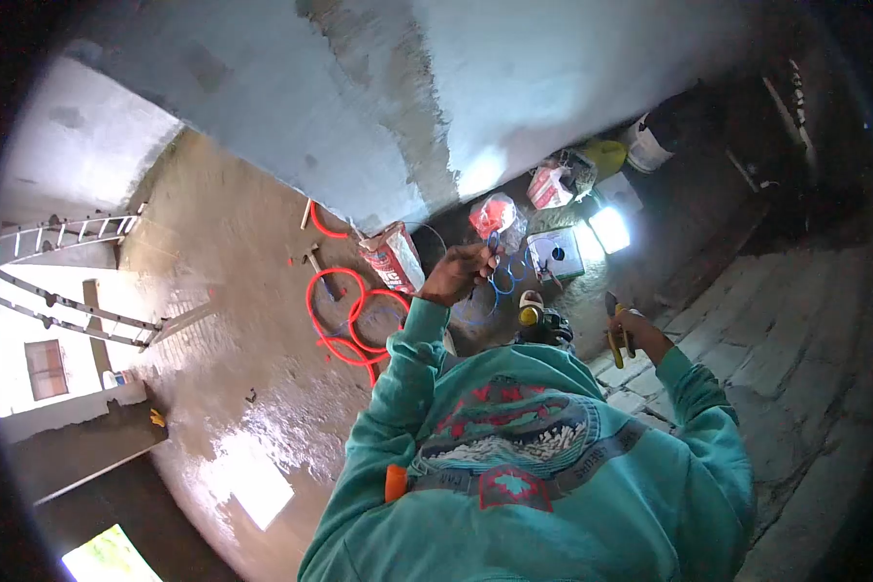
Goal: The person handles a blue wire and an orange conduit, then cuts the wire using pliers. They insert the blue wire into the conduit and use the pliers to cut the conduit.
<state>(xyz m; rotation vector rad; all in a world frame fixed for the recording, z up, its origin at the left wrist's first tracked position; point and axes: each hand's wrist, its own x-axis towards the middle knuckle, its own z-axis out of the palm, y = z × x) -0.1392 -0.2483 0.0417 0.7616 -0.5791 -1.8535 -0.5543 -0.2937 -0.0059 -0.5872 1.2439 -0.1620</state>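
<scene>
My left hand [459, 274] is raised in front of my chest, its fingers closed on a thin blue wire [496, 282]. The wire hangs in loose loops to the right of that hand and below it. In my right hand [634, 333], held out at the right, is a pair of pliers [619, 341] with yellow handles. Its jaws point up and away from me. The two hands are well apart. Coils of red-orange corrugated conduit [312, 299] lie on the floor to the left of my left hand.
A hammer [322, 273] and a red-and-white sack [394, 258] are near the wall. Beyond my hands are a white box [556, 254], a lit lamp [609, 230], plastic bags [496, 215] and a white bucket [647, 145]. A ladder [68, 233] stands far left. Brickwork [747, 330] is at right.
</scene>
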